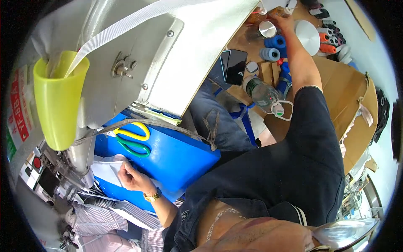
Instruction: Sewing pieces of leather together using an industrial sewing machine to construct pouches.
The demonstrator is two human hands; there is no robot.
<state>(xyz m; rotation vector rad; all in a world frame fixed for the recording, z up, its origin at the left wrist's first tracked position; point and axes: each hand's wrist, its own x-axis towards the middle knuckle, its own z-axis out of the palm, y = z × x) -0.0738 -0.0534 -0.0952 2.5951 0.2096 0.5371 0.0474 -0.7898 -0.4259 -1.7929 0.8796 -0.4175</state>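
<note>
Left of the yellow cup (61, 103), and partly covered by it, a red, white and green label (17, 110) carries bold white characters on its red field, in a steeply tilted line running lengthwise, with smaller print on the pale part beside it. Well to the cup's right, the white cap (278, 110) of a clear plastic bottle (261, 93) bears a green mark, too small to read. Below and to the right of the cup, a small pale emblem on the dark polo shirt (260, 176) is likewise too small to make out.
</note>
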